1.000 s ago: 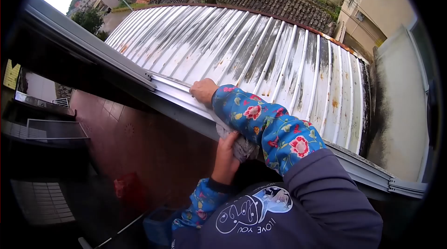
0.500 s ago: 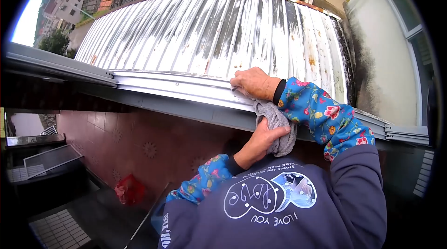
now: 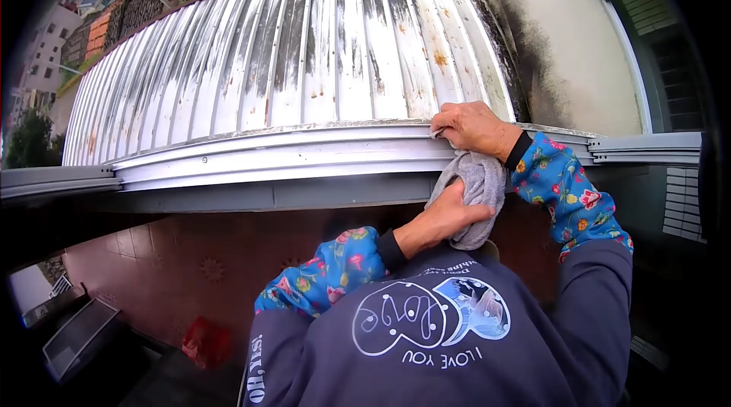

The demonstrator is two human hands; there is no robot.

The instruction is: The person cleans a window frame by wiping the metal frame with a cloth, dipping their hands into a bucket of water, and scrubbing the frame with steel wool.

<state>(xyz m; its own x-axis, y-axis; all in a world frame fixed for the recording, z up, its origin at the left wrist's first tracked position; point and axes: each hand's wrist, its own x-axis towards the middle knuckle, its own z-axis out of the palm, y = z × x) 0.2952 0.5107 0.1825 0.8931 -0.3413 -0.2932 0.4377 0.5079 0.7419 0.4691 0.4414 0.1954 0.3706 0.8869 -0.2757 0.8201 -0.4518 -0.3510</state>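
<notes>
A grey cloth (image 3: 484, 178) hangs bunched between my two hands over the inner side of the white window track (image 3: 320, 154). My left hand (image 3: 445, 218) is closed around the lower bundle, thumb across its front. Higher up, my right hand (image 3: 478, 129) has its fingers curled onto a corner of the same cloth and presses it at the track's outer edge. Both forearms wear blue flowered sleeve covers (image 3: 572, 192) with dark cuffs.
Beyond the track slopes a stained white corrugated metal roof (image 3: 304, 49). A sliding sash end (image 3: 647, 150) stands at the right, another frame (image 3: 57, 181) at the left. Below lie a reddish tiled floor (image 3: 175, 255), a red plastic bag (image 3: 207, 342) and a mesh screen (image 3: 80, 338).
Both hands have moved right along the track with the cloth, still gripping it. The camera view has turned, so the roof and window frame sit differently.
</notes>
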